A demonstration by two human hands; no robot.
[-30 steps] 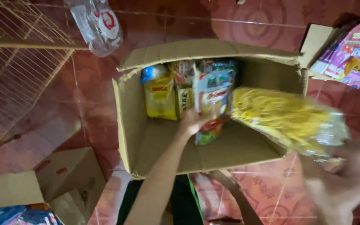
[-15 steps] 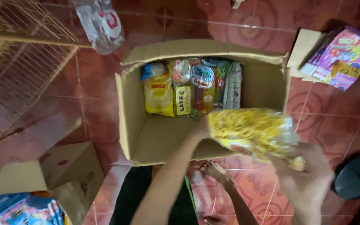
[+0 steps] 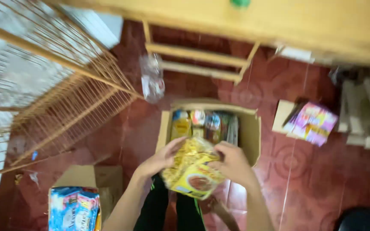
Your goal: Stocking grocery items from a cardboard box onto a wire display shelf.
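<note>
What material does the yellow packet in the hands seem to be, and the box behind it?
The yellow packet, held by the left hand and right hand, looks like thin glossy plastic film: it crinkles and shines. The box seems to be plain brown cardboard, matt, with bent flaps.

Red tiled floor (image 3: 313, 179) (patterned), wooden table (image 3: 279, 21), wire rack (image 3: 56, 98).
</note>
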